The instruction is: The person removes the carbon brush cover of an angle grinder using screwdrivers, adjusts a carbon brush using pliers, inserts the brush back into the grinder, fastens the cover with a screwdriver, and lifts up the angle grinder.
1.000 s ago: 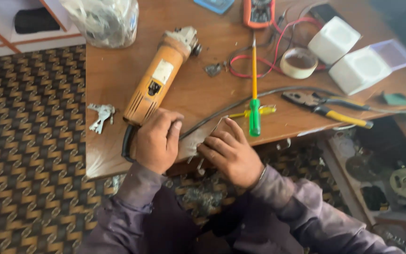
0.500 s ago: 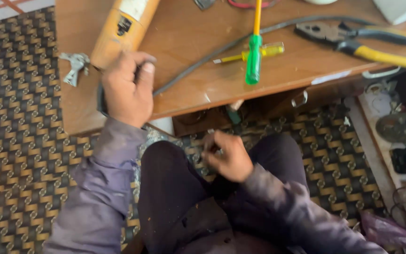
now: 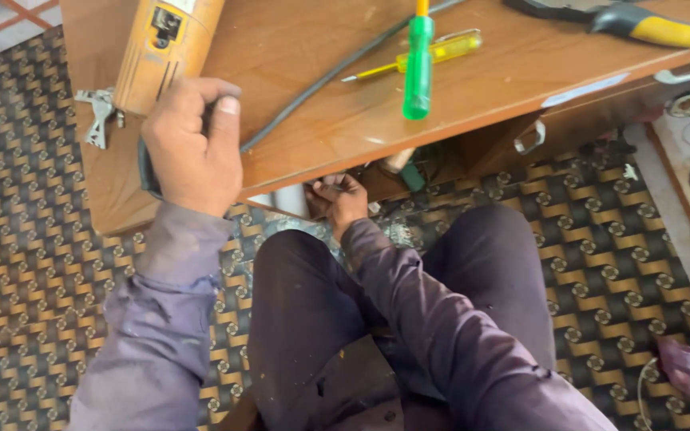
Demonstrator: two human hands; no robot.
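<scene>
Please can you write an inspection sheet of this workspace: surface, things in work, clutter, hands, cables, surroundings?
Surface: low wooden table, worn edge.
Job's things: orange angle grinder, lying on the table.
Clutter: green-handled screwdriver, yellow screwdriver, pliers, metal bracket.
Hands: left hand grips the grinder's rear end; right hand reaches under the table edge, contents unclear.
Cables: dark cord across the table.
Surroundings: patterned carpet.

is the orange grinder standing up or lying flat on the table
Lying flat: the grinder rests lengthwise on the table, left hand at its rear end.
</scene>
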